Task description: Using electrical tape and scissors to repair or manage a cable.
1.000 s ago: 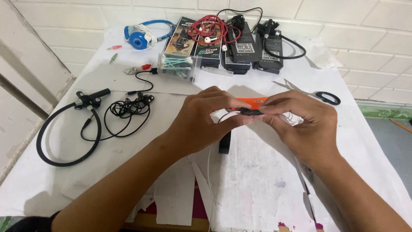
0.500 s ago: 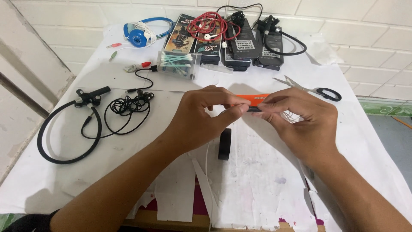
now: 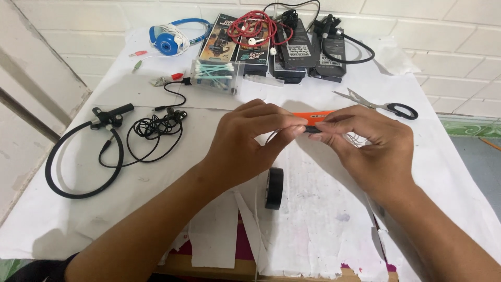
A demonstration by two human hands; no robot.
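My left hand (image 3: 255, 141) and my right hand (image 3: 368, 149) meet fingertip to fingertip above the middle of the table. Together they pinch a thin white cable (image 3: 275, 137) at a short black wrapped piece (image 3: 312, 129). The cable hangs down in a loop from my left fingers. Just behind the fingertips an orange cutter (image 3: 313, 116) lies on the white paper. A roll of black tape (image 3: 274, 188) stands on its edge near me, below my hands.
Scissors (image 3: 381, 104) lie at the right. Black earphones (image 3: 156, 125) and a black neckband headset (image 3: 78, 156) lie at the left. Along the back wall are a box of cotton swabs (image 3: 214, 73), blue headphones (image 3: 169, 39), red earphones (image 3: 255, 26) and black power adapters (image 3: 313, 47).
Both hands stay pinched together at the same spot; only the fingertips have shifted slightly on the black piece.
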